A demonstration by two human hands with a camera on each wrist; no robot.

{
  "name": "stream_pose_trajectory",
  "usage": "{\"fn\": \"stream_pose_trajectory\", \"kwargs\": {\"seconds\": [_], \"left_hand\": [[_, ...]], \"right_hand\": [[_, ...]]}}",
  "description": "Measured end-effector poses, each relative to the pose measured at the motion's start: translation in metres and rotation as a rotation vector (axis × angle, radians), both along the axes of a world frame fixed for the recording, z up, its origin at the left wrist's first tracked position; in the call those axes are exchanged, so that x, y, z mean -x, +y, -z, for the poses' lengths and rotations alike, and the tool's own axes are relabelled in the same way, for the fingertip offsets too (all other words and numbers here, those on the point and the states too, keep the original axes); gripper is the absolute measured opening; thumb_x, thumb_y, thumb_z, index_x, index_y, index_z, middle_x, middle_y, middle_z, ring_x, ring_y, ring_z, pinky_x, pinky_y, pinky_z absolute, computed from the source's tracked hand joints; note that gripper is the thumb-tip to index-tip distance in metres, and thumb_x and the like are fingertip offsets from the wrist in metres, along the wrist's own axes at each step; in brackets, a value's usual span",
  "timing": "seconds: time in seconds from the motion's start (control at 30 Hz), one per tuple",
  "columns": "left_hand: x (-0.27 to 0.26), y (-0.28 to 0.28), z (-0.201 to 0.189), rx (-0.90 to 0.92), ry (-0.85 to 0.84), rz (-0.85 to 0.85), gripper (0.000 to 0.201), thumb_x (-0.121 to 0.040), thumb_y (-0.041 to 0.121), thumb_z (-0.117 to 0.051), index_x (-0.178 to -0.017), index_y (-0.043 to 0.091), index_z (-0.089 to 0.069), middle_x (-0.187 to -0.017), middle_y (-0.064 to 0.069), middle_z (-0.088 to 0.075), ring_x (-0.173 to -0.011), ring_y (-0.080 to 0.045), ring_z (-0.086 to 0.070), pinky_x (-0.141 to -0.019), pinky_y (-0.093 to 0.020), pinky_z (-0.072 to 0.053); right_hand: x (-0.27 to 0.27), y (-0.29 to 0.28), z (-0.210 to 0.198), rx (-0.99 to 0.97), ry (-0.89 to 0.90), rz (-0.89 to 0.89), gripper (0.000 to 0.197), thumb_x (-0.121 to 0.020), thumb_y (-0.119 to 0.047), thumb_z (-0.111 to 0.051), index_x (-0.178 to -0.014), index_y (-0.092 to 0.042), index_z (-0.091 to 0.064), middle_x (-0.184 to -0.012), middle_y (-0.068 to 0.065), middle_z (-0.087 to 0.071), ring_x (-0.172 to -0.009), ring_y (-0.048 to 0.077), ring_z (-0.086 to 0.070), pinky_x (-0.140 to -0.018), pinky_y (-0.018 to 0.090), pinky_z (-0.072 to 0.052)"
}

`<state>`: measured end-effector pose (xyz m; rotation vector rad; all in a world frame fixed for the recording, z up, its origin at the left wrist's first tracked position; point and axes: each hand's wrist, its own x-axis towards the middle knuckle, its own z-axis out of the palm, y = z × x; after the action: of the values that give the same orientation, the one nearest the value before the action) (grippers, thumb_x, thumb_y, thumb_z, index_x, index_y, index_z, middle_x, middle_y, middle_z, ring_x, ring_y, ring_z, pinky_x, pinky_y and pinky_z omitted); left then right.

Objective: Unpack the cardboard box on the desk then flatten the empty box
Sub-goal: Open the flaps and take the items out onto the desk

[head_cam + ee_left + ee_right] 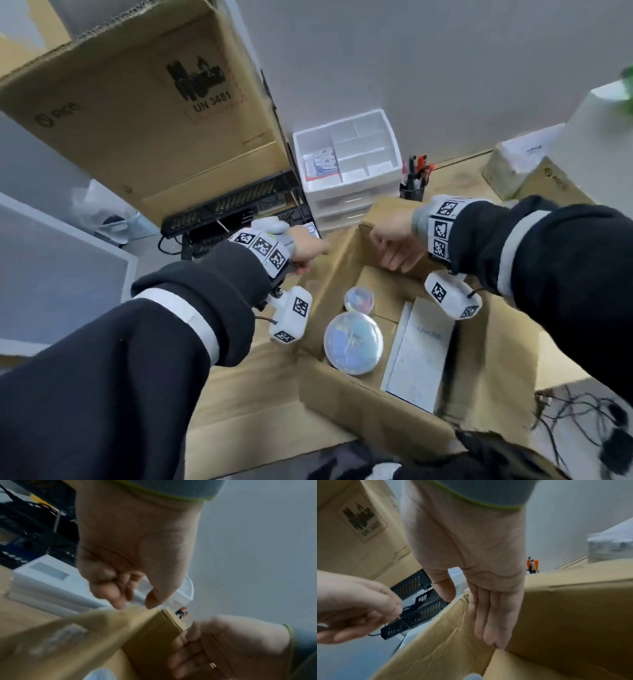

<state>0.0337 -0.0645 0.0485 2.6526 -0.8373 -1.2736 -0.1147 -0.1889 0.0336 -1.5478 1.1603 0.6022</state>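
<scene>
Two hands (394, 248), one box (342, 394), two discs (352, 342)

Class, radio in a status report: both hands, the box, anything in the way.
Left hand pinching box flap edge. Right hand flat, fingers straight on far flap. Box open, not emptied: two discs, white pack inside.

"UN 3481" on big upright carton (144, 113); "ANKER" on white pkg (421, 356) in cardboard box (359, 394).

Black sleeves (144, 359) with white stripe; grey cuffs edged lime; white tag-marked wristbands (262, 247); white wrist cameras (290, 317), black cables.
</scene>
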Motion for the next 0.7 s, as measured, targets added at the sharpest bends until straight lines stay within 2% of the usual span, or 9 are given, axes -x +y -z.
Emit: {"fn": "stream_pose_trajectory", "kwargs": {"seconds": [0.13, 0.2, 0.27, 0.37, 0.43, 0.47, 0.53, 0.6, 0.7], "left_hand": [[0.043, -0.012, 0.015, 0.019, 0.123, 0.061, 0.031, -0.097, 0.024, -0.053, -0.086, -0.004, -0.058, -0.06, -0.015, -0.069, -0.043, -0.023, -0.062, -0.041, -0.024, -0.053], [0.061, -0.016, 0.024, 0.036, 0.184, 0.036, 0.034, -0.097, 0.024, -0.055, -0.096, -0.009, -0.062, -0.076, -0.022, -0.073, -0.061, -0.031, -0.07, -0.061, -0.036, -0.062], [0.081, -0.021, 0.039, 0.027, 0.234, 0.056, 0.038, -0.093, 0.027, -0.06, -0.104, -0.009, -0.063, -0.084, -0.022, -0.074, -0.079, -0.035, -0.074, -0.078, -0.051, -0.061], [0.105, -0.022, 0.065, -0.051, 0.349, 0.053, 0.03, -0.093, 0.022, -0.062, -0.098, -0.006, -0.057, -0.09, -0.025, -0.072, -0.09, -0.041, -0.072, -0.088, -0.054, -0.057], [0.119, -0.017, 0.077, -0.09, 0.362, 0.086, 0.025, -0.095, 0.02, -0.062, -0.096, -0.004, -0.056, -0.093, -0.024, -0.069, -0.091, -0.04, -0.072, -0.082, -0.044, -0.061], [0.124, -0.015, 0.084, -0.107, 0.332, 0.135, 0.024, -0.095, 0.022, -0.062, -0.095, -0.001, -0.057, -0.089, -0.019, -0.067, -0.082, -0.035, -0.072, -0.071, -0.036, -0.062], [0.134, -0.01, 0.096, -0.137, 0.245, 0.249, 0.029, -0.094, 0.032, -0.063, -0.098, 0.004, -0.059, -0.078, -0.008, -0.062, -0.065, -0.022, -0.062, -0.051, -0.027, -0.049], [0.14, -0.011, 0.114, -0.17, 0.199, 0.321, 0.038, -0.089, 0.04, -0.066, -0.106, 0.007, -0.058, -0.08, -0.006, -0.059, -0.067, -0.021, -0.057, -0.054, -0.028, -0.043], [0.145, -0.015, 0.123, -0.183, 0.19, 0.348, 0.043, -0.087, 0.039, -0.068, -0.112, 0.006, -0.055, -0.086, -0.009, -0.06, -0.073, -0.025, -0.06, -0.058, -0.033, -0.047]], "right_hand": [[0.025, 0.008, 0.018, 0.027, -0.035, 0.121, 0.021, -0.093, -0.026, -0.045, -0.081, -0.011, -0.053, -0.087, 0.011, -0.057, -0.078, 0.027, -0.057, -0.096, 0.044, -0.049], [0.028, 0.011, 0.021, 0.085, -0.059, 0.126, 0.029, -0.099, -0.024, -0.043, -0.11, -0.005, -0.06, -0.114, 0.015, -0.059, -0.105, 0.033, -0.059, -0.098, 0.041, -0.045], [0.036, 0.014, 0.027, 0.197, -0.025, 0.051, 0.042, -0.102, -0.023, -0.039, -0.137, -0.002, -0.049, -0.141, 0.014, -0.05, -0.127, 0.032, -0.05, -0.1, 0.035, -0.04], [0.045, 0.015, 0.046, 0.248, 0.043, -0.086, 0.044, -0.104, -0.019, -0.03, -0.141, -0.001, -0.045, -0.15, 0.014, -0.043, -0.118, 0.026, -0.049, -0.087, 0.027, -0.032], [0.051, 0.015, 0.063, 0.234, 0.1, -0.094, 0.041, -0.104, -0.02, -0.027, -0.135, -0.003, -0.049, -0.152, 0.016, -0.041, -0.113, 0.024, -0.046, -0.088, 0.028, -0.03], [0.055, 0.016, 0.068, 0.234, 0.115, -0.067, 0.04, -0.104, -0.022, -0.028, -0.134, -0.006, -0.049, -0.153, 0.016, -0.039, -0.117, 0.025, -0.046, -0.094, 0.03, -0.033], [0.06, 0.019, 0.08, 0.203, 0.163, -0.013, 0.047, -0.104, -0.026, -0.029, -0.144, -0.006, -0.042, -0.156, 0.014, -0.035, -0.138, 0.028, -0.039, -0.111, 0.033, -0.03], [0.062, 0.021, 0.088, 0.153, 0.203, -0.016, 0.05, -0.105, -0.024, -0.027, -0.149, -0.001, -0.033, -0.158, 0.015, -0.03, -0.145, 0.028, -0.031, -0.117, 0.035, -0.025], [0.062, 0.02, 0.091, 0.167, 0.195, -0.034, 0.045, -0.106, -0.014, -0.028, -0.146, 0.004, -0.036, -0.155, 0.018, -0.034, -0.142, 0.03, -0.035, -0.111, 0.033, -0.03]]}}
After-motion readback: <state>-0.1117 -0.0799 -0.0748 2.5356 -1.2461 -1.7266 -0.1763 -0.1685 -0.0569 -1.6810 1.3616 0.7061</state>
